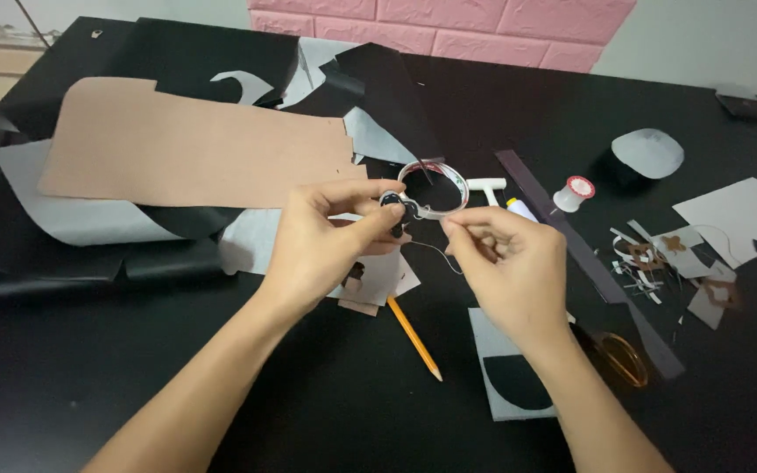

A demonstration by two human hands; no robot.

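Note:
My left hand (321, 245) pinches a small black piece (394, 210) between thumb and fingers, held above the black table (133, 385). A clear plastic ring (435, 187) with a reddish edge is attached to that piece and sticks out behind it. My right hand (505, 263) is closed on a thin thread (435, 254) that loops down from the black piece. The two hands are almost touching at the middle of the view.
A yellow pencil (413, 337) lies under my hands. A tan sheet (194, 144) and black and grey sheets cover the left. A thread spool (576, 193), a dark strip (562, 228), orange-handled scissors (624, 359) and cut scraps (659, 254) lie on the right.

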